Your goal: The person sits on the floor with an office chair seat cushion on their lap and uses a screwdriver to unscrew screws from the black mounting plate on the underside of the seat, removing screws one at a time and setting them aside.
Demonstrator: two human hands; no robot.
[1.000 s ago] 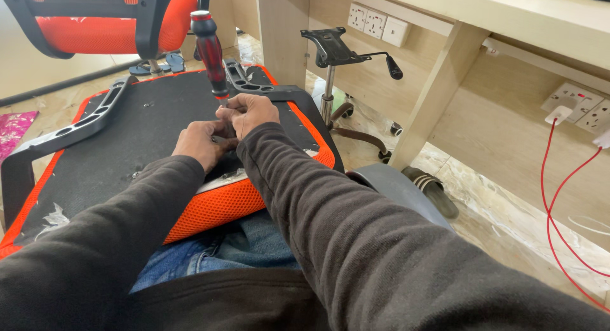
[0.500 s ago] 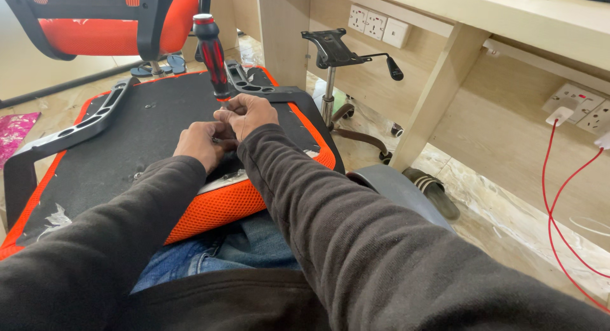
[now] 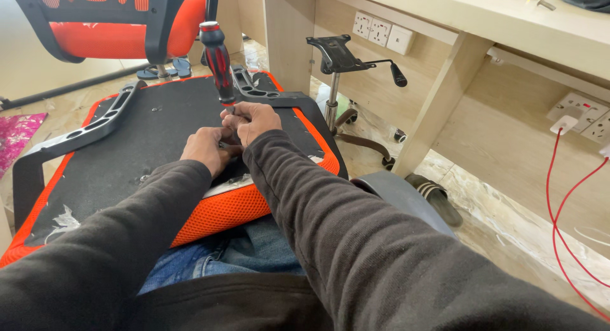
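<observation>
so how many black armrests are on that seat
2: one armrest along the far-left edge of the upturned seat, the other armrest beyond the right hand, partly hidden.

I see a red-and-black screwdriver (image 3: 218, 63) standing nearly upright, tip down on the black underside of an orange-edged chair seat (image 3: 127, 153), which lies upside down across the lap with its black armrest frame attached.
</observation>
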